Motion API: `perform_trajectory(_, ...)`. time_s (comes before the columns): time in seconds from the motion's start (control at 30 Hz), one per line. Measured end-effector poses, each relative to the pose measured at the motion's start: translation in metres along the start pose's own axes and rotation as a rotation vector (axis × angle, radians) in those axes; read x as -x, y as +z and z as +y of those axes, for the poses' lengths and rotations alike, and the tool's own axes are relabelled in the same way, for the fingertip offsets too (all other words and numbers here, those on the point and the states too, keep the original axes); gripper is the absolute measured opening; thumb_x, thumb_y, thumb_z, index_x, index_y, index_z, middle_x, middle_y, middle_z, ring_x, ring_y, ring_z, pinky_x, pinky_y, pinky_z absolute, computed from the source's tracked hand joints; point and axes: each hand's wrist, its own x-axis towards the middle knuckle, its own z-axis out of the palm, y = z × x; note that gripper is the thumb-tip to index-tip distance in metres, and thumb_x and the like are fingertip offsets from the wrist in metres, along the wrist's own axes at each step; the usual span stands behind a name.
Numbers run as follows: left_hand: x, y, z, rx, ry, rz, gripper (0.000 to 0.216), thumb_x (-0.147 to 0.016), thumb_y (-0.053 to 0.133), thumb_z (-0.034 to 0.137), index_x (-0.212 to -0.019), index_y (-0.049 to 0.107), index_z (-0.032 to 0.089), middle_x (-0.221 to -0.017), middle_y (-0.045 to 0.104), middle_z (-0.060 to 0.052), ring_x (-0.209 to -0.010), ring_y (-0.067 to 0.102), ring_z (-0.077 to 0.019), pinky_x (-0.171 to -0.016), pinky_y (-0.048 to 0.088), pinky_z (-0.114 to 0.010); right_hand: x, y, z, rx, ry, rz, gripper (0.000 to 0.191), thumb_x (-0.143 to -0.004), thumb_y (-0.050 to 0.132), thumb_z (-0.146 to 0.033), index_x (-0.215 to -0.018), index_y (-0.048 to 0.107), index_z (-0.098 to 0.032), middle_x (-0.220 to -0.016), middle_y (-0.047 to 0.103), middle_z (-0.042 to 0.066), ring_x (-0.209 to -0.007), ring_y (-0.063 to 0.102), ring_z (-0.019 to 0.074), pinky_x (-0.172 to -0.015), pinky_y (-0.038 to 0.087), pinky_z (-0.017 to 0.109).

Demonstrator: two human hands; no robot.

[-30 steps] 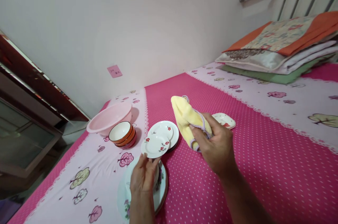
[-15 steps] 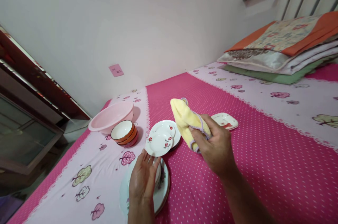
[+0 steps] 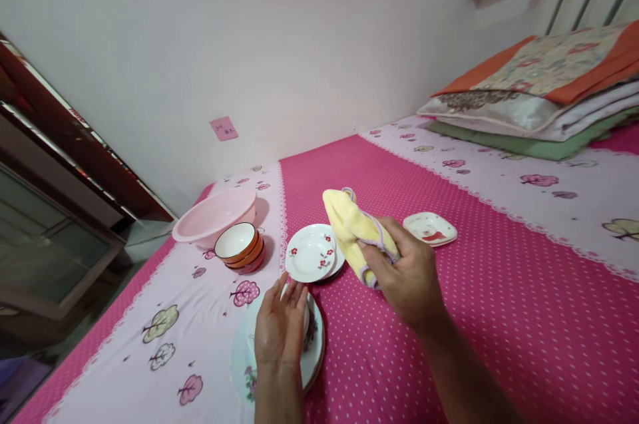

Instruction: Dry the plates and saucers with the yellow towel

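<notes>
My right hand (image 3: 404, 271) grips a folded yellow cloth (image 3: 349, 231) with purple edging, held up over the bed. My left hand (image 3: 282, 321) is palm up with its fingers stretched out, the tips close to the near rim of a white plate (image 3: 309, 254) with red flowers. Whether the fingertips touch that rim I cannot tell. The flowered plate rests over other plates, which show at its right side. Beneath my left hand lies a stack of larger plates (image 3: 315, 361), partly hidden by the hand and wrist.
A stack of orange-sided bowls (image 3: 237, 244) stands left of the plates, beside a pink basin (image 3: 214, 214). A squarish white dish (image 3: 430, 229) with a red design lies to the right. Folded bedding (image 3: 529, 101) is piled at the back right, near the wall.
The flowered plate has moved away from my left hand, up and over the plates behind it. My left hand has shifted slightly right. My right hand keeps its grip on the cloth.
</notes>
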Motion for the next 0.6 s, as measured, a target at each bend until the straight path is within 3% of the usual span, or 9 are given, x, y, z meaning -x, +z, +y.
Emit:
perform_trajectory(0.3,0.001,-0.003,0.002,0.025,-0.020,-0.058,0.043,-0.095,0.053,0.022,-0.135,0.059,0.011,-0.133,0.065,-0.024,-0.124,0.067,-0.0294,-0.093,0.064,-0.036,0.001,0.004,0.001,0.016,0.006,-0.024,0.010,-0.091,0.061,-0.023,-0.094,0.070,-0.021,-0.077,0.066,-0.001,-0.064,0.058,0.0166,-0.062,0.045,0.028)
perform_trajectory(0.47,0.006,0.003,-0.006,-0.001,-0.134,-0.055,0.037,-0.095,0.052,0.018,-0.130,0.059,0.006,-0.122,0.066,-0.027,-0.120,0.070,-0.0362,-0.086,0.066,-0.040,0.003,0.006,0.003,-0.007,0.007,-0.041,0.013,-0.091,0.060,-0.022,-0.098,0.071,-0.020,-0.079,0.068,-0.001,-0.066,0.060,0.0166,-0.064,0.047,0.028)
perform_trajectory(0.6,0.004,0.006,-0.016,0.056,-0.147,-0.096,0.026,-0.093,0.055,0.014,-0.116,0.063,0.006,-0.122,0.067,-0.023,-0.122,0.068,-0.0361,-0.087,0.066,-0.038,0.003,0.008,0.006,0.000,0.004,-0.053,0.016,-0.089,0.060,-0.020,-0.100,0.071,-0.020,-0.082,0.070,-0.001,-0.068,0.061,0.0169,-0.065,0.047,0.028)
